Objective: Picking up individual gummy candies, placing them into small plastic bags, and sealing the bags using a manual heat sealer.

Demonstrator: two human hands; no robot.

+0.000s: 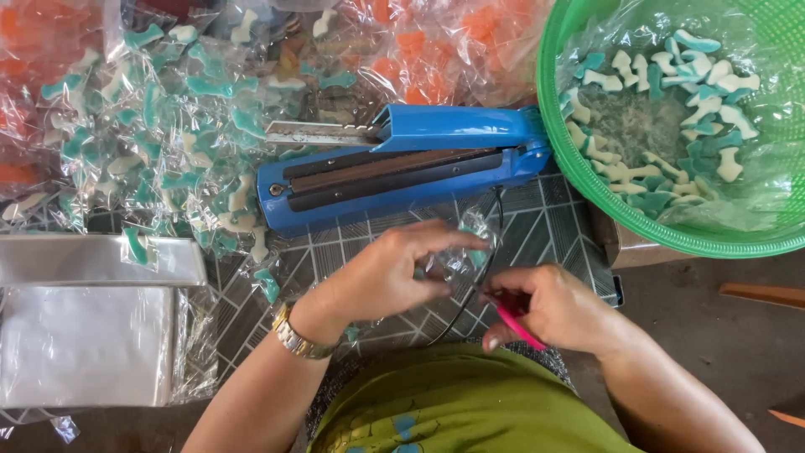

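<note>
Between both hands, left hand (394, 273) pinches small clear bag (470, 243); right hand (549, 306) grips pink scissors (518, 325).

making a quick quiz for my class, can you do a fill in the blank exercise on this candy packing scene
1. The heat sealer on the mat is ____ in colour.
2. The loose candies on the right lie in a ____ basket.
3. The right hand holds a tool with a ____ handle.
4. A wristwatch is worn on the ____ wrist.

Missing words: blue; green; pink; left
</note>
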